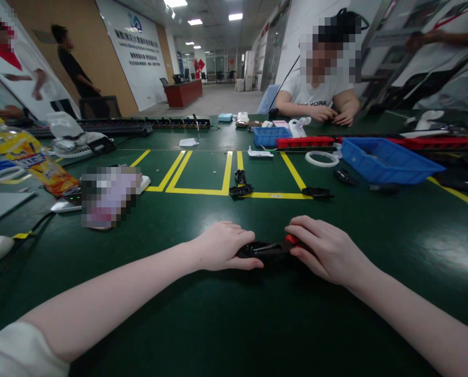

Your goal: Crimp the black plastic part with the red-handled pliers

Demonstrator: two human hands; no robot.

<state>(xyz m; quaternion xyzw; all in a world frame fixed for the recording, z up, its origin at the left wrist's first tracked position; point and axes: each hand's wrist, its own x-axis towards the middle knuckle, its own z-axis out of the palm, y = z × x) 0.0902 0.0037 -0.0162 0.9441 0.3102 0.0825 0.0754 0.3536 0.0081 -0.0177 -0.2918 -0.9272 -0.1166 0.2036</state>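
Note:
My left hand (228,246) is closed round the near end of a long, glossy black part (269,251), thumb on top and a finger stretched along its lower side. From the other side my right hand (322,246) grips a small red-handled tool (292,240), whose exact kind I cannot make out. A thin dark strip, perhaps its shaft, lies along the black part. Both hands are low over the green table (226,314). Farther off, small black pieces (241,188) lie by the yellow tape, with another black piece (318,193) to their right.
A large blue tray (391,159) and a smaller blue basket (272,136) stand behind. Nearby lie a white tape roll (321,158) and red strips (307,142). On the left are a phone (112,199) and an orange drink bottle (41,162). A person (316,99) sits opposite.

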